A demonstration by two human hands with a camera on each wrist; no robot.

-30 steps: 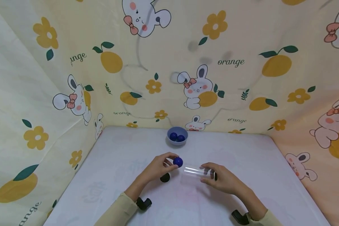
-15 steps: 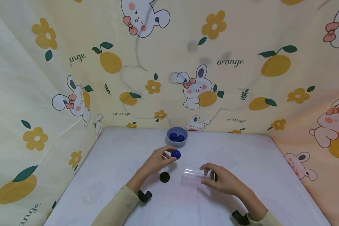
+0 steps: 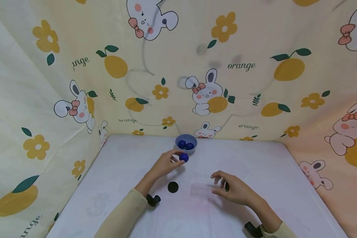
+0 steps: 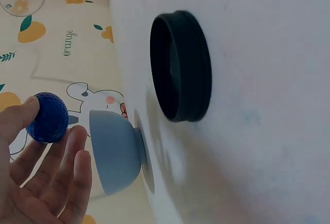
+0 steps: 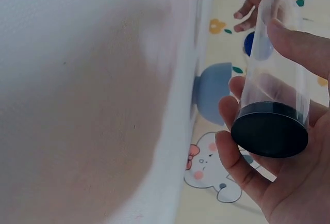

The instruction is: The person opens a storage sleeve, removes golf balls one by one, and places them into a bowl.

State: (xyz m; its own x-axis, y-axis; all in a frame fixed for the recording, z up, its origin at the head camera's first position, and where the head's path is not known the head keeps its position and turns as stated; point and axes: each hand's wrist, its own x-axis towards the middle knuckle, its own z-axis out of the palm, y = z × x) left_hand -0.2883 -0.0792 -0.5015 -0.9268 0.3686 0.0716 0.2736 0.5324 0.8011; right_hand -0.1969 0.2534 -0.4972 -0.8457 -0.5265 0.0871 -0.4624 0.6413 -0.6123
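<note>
Between thumb and fingertips, my left hand (image 3: 163, 164) pinches a dark blue ball (image 3: 183, 157); its surface looks dimpled in the left wrist view. Ball and hand are in front of the light blue bowl (image 3: 186, 137), which contains two more blue balls (image 3: 189, 146). My right hand (image 3: 236, 188) grips a clear tube (image 5: 276, 74) near its base, where a black cap (image 5: 270, 133) closes the end. In the head view the tube lies sideways, its open end toward the left, and is barely visible. Nothing shows inside it in the right wrist view.
A loose round black lid (image 3: 173, 187) lies on the white tabletop (image 3: 131, 211) between the forearms, hollow side visible in the left wrist view. Behind the table hangs a patterned curtain (image 3: 172, 56) with rabbits and oranges. Black wrist cameras (image 3: 153, 200) stick out by the sleeves.
My left hand has carried the blue ball away from the tube's open end, back and slightly left toward the bowl. The right hand with the tube has stayed nearly still.
</note>
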